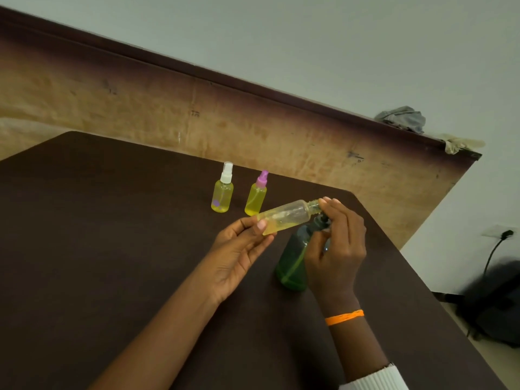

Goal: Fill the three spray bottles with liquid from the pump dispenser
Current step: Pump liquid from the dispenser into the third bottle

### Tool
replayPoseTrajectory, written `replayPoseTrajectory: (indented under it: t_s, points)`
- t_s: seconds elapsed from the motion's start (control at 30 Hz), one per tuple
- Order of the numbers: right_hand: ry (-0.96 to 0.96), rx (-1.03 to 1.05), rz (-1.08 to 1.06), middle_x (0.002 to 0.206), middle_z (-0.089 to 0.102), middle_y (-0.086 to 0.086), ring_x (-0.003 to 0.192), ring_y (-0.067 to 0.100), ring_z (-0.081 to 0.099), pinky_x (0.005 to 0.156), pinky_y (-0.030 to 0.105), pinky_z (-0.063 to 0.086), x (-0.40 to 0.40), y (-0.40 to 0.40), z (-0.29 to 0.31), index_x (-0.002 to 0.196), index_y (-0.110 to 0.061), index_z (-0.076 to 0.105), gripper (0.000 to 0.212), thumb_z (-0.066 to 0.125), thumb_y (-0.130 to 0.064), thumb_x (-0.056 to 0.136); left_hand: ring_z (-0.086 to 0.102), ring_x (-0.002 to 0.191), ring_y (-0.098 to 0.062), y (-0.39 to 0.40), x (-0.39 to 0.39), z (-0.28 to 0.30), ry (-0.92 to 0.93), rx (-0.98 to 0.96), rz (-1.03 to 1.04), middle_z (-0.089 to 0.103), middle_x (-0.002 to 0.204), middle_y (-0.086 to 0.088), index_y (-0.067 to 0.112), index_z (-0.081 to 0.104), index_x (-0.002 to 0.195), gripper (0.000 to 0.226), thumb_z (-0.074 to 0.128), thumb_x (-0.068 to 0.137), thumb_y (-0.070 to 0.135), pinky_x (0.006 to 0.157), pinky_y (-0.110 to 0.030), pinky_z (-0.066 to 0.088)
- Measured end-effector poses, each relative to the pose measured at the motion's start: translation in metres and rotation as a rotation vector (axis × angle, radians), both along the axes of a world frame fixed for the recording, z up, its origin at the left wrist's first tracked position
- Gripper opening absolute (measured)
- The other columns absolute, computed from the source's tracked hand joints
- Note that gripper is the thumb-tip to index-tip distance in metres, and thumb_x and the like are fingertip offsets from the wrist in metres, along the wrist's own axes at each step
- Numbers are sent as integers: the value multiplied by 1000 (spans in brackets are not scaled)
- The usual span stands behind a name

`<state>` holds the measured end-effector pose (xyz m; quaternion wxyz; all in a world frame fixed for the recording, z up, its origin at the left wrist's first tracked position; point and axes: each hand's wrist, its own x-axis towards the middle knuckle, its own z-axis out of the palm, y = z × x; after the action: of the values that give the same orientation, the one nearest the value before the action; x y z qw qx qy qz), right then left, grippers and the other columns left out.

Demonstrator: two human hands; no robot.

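My left hand (242, 246) holds an uncapped clear spray bottle (287, 216) by its base, tilted almost flat, with some yellow liquid pooled in it. Its open neck points right, against the black pump head of the green pump dispenser (292, 263), which stands on the dark table (112, 249). My right hand (337, 243) is curled over that pump head, fingertips beside the bottle's neck. Behind them stand two capped bottles full of yellow liquid: one with a white sprayer (222, 192), one with a purple sprayer (256, 197).
A worn wooden panel (197, 114) runs behind the table, with a grey cloth (401, 118) on its top edge. To the right, on the floor, lie a dark bag (495, 302) and a cable plugged into a wall socket (503, 235).
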<state>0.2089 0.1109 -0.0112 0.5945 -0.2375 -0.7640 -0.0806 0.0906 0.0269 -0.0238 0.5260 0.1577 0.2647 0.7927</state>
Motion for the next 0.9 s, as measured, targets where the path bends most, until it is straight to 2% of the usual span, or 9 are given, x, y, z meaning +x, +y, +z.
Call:
replayPoseTrajectory:
  t_s: [0.07, 0.2, 0.27, 0.33, 0.47, 0.57, 0.7, 0.77, 0.9]
  points:
    - [-21, -2, 0, 98, 65, 18, 98, 23, 54, 85, 37, 45, -2, 1, 3, 100, 6, 65, 37, 41, 2, 73, 71, 83, -13, -1, -1, 0, -10, -1, -3, 73, 88, -6, 5, 61, 95, 29, 63, 67, 12, 71, -19, 56]
    - [-115, 11, 3, 77, 59, 10, 75, 23, 52, 66, 37, 43, 5, 4, 29, 84, 0, 65, 25, 43, -3, 73, 71, 80, -14, -1, 1, 1, -23, -9, -9, 73, 87, -7, 4, 60, 96, 32, 64, 65, 11, 69, -19, 57]
    - [-119, 10, 8, 74, 58, 8, 70, 24, 53, 62, 39, 44, 6, 6, 34, 79, -2, 65, 24, 41, -5, 75, 71, 79, -14, -1, 1, 2, -24, -10, -10, 73, 86, -7, 3, 59, 97, 33, 64, 65, 11, 68, -19, 56]
    - [-74, -3, 10, 80, 60, 11, 75, 24, 54, 65, 40, 47, 3, 5, 26, 86, 0, 66, 27, 41, -3, 75, 71, 80, -14, 0, 1, 1, -19, -5, -8, 73, 87, -6, 3, 60, 97, 32, 64, 66, 11, 68, -19, 56]
    - [12, 7, 25, 100, 63, 20, 100, 26, 54, 83, 40, 50, -4, 3, -2, 102, 9, 63, 40, 38, 4, 71, 71, 80, -12, 0, 0, -1, -10, 1, 4, 74, 86, -5, 6, 60, 93, 27, 64, 66, 12, 68, -19, 56]
    - [-25, 0, 54, 92, 63, 17, 90, 22, 53, 75, 41, 50, 1, 5, 7, 97, 6, 65, 37, 39, 1, 71, 71, 79, -13, -1, 0, 0, -28, -6, -5, 74, 86, -6, 5, 60, 94, 30, 64, 65, 11, 69, -19, 57]
    - [-128, 49, 50, 73, 57, 11, 69, 25, 52, 58, 42, 45, 9, 10, 35, 78, 1, 64, 23, 42, -4, 76, 71, 79, -14, -1, 2, 1, -26, -2, -10, 73, 87, -7, 4, 59, 96, 32, 64, 65, 10, 69, -20, 57]
    - [-127, 48, 43, 71, 56, 10, 68, 26, 52, 59, 42, 44, 9, 11, 37, 76, 0, 64, 23, 41, -3, 77, 71, 79, -13, -1, 1, 1, -18, -4, -4, 73, 86, -7, 3, 59, 97, 32, 64, 65, 10, 68, -19, 56]
    - [26, 44, 36, 87, 63, 18, 86, 24, 54, 77, 30, 47, 1, 8, 8, 91, 7, 66, 32, 41, 6, 72, 71, 81, -14, 1, 0, -1, -7, -9, -1, 73, 87, -7, 4, 58, 97, 33, 65, 65, 11, 69, -19, 56]
